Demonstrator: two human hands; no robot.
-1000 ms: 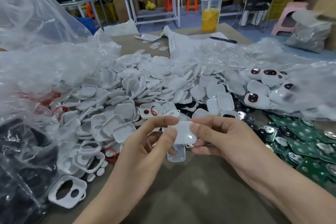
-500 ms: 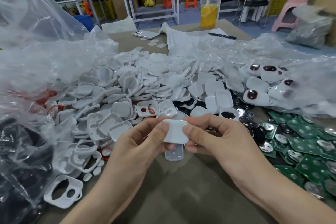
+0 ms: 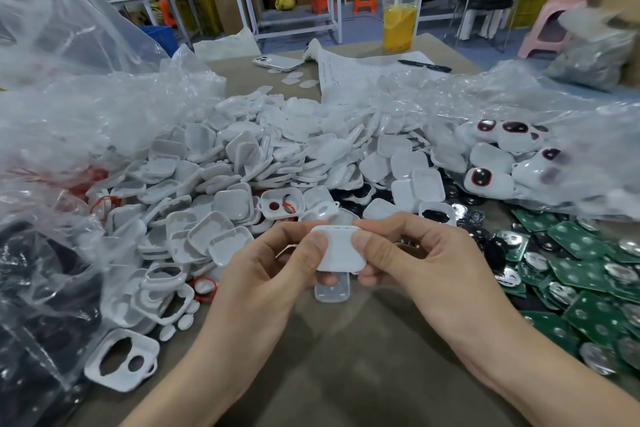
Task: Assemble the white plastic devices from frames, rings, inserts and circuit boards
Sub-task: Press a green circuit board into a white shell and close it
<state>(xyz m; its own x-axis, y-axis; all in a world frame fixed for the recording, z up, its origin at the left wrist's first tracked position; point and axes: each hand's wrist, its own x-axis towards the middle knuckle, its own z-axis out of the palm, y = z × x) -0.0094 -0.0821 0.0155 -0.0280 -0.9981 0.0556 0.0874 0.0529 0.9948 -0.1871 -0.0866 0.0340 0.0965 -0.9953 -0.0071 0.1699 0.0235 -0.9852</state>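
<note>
One white device [image 3: 341, 248] pinched between my left hand [image 3: 273, 274] and right hand [image 3: 426, 263], both thumbs on its face, over table [image 3: 346, 374] middle. One clear insert [image 3: 331, 289] lay beneath. One two-holed frame [image 3: 121, 359] toward near-left corner. White shells [image 3: 242, 163] behind, green circuit boards [image 3: 581, 274] along right edge: past counting.

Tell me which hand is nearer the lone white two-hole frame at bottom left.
Left. The left hand grips the white device up and right of that frame; the right hand grips the device's other side, even farther right.
</note>
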